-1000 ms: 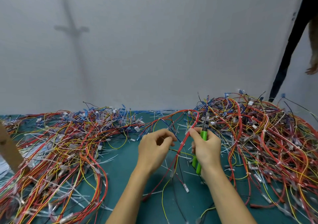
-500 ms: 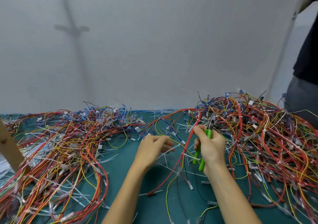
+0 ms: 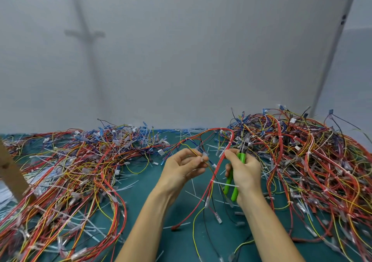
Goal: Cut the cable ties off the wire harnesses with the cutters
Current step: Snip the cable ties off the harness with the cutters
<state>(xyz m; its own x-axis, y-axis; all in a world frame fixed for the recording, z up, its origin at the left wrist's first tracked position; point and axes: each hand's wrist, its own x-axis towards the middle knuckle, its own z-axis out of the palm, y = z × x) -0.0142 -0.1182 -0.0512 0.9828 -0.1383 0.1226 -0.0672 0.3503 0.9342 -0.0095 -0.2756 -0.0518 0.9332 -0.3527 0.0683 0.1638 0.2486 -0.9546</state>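
My right hand (image 3: 244,171) holds green-handled cutters (image 3: 235,183), their jaws pointing up past my fingers, and its fingertips pinch a red wire harness (image 3: 216,173) that arches over the table. A white cable tie (image 3: 223,183) wraps this harness just below my hands. My left hand (image 3: 182,167) pinches thin yellow and dark wires of the same harness, a short way left of the cutters.
A large heap of harnesses (image 3: 66,173) covers the left of the green table (image 3: 145,197); a taller heap (image 3: 314,161) fills the right. Cut tie pieces (image 3: 193,194) litter the middle. A wooden post (image 3: 12,173) leans at the far left. A white wall stands behind.
My left hand rose and took hold of thin wires of the harness. The right hand with the cutters stayed near the red bundle. A person at the far right edge left the view.
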